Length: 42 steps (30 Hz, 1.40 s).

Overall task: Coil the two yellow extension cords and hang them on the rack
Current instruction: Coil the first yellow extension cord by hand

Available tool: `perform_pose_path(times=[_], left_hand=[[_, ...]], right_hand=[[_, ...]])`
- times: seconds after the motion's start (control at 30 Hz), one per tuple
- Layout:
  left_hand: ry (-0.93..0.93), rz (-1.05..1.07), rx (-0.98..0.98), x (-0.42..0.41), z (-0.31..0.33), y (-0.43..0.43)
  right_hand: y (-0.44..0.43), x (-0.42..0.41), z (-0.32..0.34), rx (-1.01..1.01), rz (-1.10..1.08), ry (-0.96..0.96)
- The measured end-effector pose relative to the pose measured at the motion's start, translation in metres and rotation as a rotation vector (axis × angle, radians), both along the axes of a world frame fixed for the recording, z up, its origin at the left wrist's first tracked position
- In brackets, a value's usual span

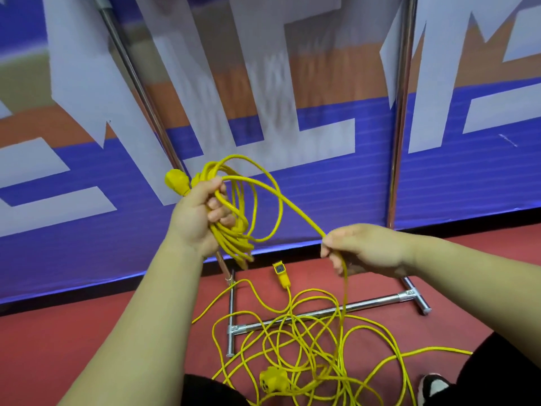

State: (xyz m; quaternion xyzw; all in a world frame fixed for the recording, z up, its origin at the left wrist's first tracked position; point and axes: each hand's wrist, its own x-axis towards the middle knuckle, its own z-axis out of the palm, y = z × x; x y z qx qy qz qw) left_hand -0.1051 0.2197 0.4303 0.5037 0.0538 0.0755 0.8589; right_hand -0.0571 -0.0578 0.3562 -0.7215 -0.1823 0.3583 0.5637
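Yellow cord, thin, round, smooth jacket, prob. PVC. Head view only.

L hand (199,218) is raised, fingers curled round the coil (234,227): several loose oval loops, bunched at the palm, hanging below the fist. A plug (175,183), chunky moulded yellow, sticks out beside the L thumb. R hand (366,250) sits lower and to the right, thumb and fingers pinching one strand (281,206) that arcs down from the coil top. Past R hand it drops to the pile.

Pile (307,341) lies on the red floor (87,332), toward its near edge, between the person's legs. Overlapping loops, tangled. Socket block (280,273), rectangular w/ dark face, sits at the pile's far side, near the banner (292,127) foot. 2nd plug (273,382) at the pile's near side. Rack base (377,303) is glossy chromed tube w/ T-joints, and far loops cross it. Uprights (401,112) rise against the banner, top not in view.

Step (judged): mid-coil on cord 1, well under half gathered. Cord 2 prob. in the same pile; can't tell which loop is whose. Nothing hung.

Next calls for: R hand brings the strand up to L and lays a loop sized like the rest. L eases briefly to take it w/o spilling the bundle, then R slides down for more. Risk: the strand runs through the tangle, so a hard pull may cinch a knot or drag the block. Cord looks springy and will want to twist.
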Motion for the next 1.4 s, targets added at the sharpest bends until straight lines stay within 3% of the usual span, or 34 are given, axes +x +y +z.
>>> perform_pose_path(times=[0.17, 0.27, 0.37, 0.53, 0.8, 0.97, 1.17, 1.27, 1.4], left_hand=[[0.238, 0.149, 0.352, 0.004, -0.028, -0.006], [0.305, 0.166, 0.328, 0.006, -0.042, -0.008], [0.319, 0.126, 0.244, 0.005, -0.048, -0.017], [0.344, 0.061, 0.204, -0.001, -0.049, -0.039], [0.327, 0.268, 0.242, 0.008, -0.053, -0.055], [0.295, 0.150, 0.301, 0.001, -0.051, -0.071], [0.327, -0.064, 0.109, -0.002, -0.043, -0.085], [0.306, -0.123, 0.055, -0.001, -0.037, -0.087], [0.256, -0.132, -0.017, 0.003, -0.024, -0.079]], right_hand=[[-0.006, 0.011, 0.034, 0.235, -0.441, -0.036], [-0.007, 0.010, 0.046, 0.296, -0.547, 0.005], [-0.001, 0.007, 0.046, 0.298, -0.493, 0.029], [0.008, 0.001, 0.043, 0.209, -0.344, -0.088], [0.005, -0.003, 0.042, 0.009, -0.301, -0.350], [0.007, -0.011, 0.045, -0.200, -0.143, -0.581], [0.018, -0.016, 0.044, -0.261, -0.022, -0.765], [0.017, -0.015, 0.040, -0.212, -0.020, -0.704], [0.011, -0.014, 0.036, 0.074, -0.005, -0.337]])
